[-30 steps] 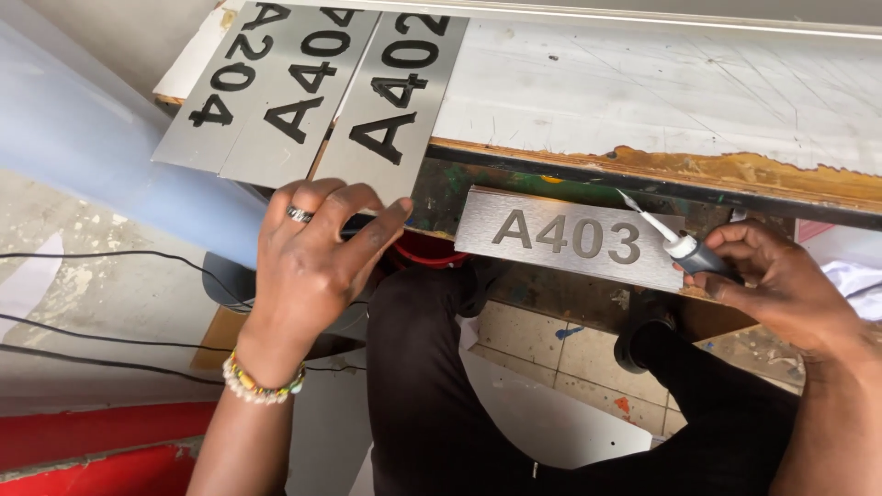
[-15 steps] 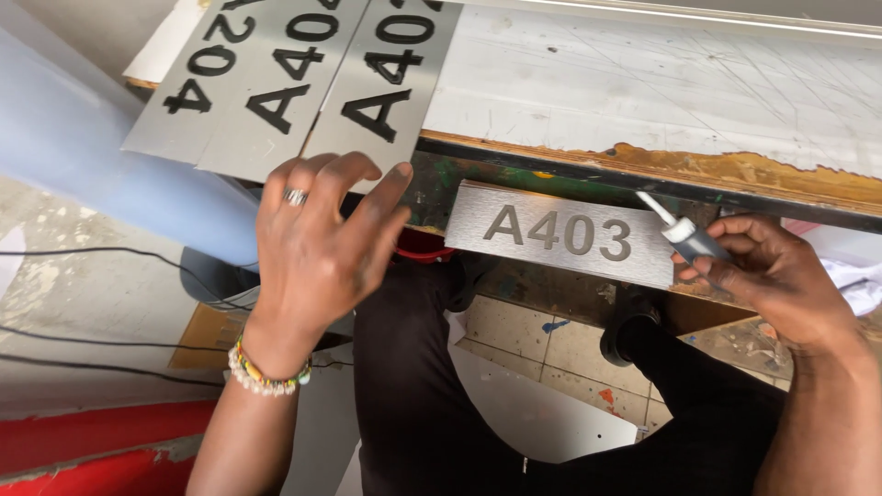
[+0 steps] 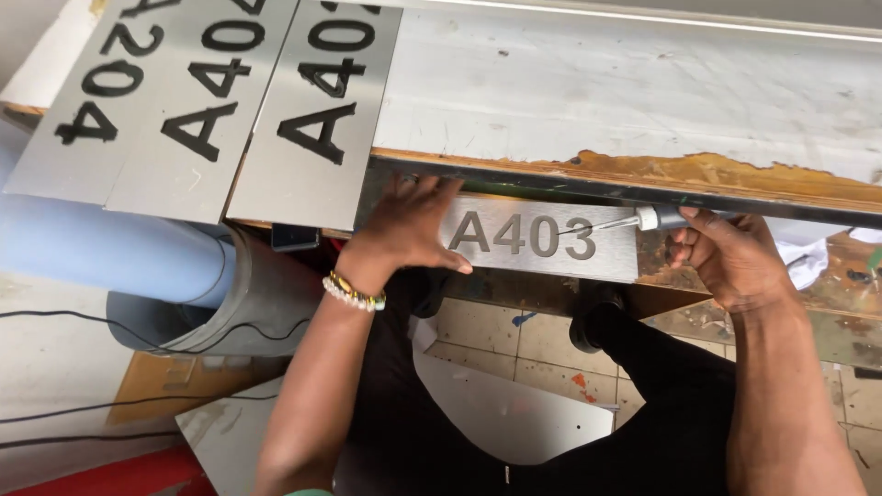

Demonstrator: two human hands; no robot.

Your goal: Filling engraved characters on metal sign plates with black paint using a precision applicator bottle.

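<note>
— From the head camera, why is our left hand (image 3: 404,230) spread flat on the grey sign plate (image 3: 542,241)?
— To pin it just under the workbench edge (image 3: 643,179), while our right hand (image 3: 726,257) grips the screwdriver (image 3: 634,220), tip at its last digit.

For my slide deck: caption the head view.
Left hand steadies a grey sign plate while right hand points a thin-tipped tool at it.

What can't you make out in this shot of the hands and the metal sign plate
Head view only:
- Left end of the metal sign plate: covered by the left hand.
- Handle of the thin pointed tool: wrapped inside the right hand.
- Tool tip's contact with the plate: too fine to tell.
- Stencil sheets on the bench: tops cut off by the upper edge.
</note>
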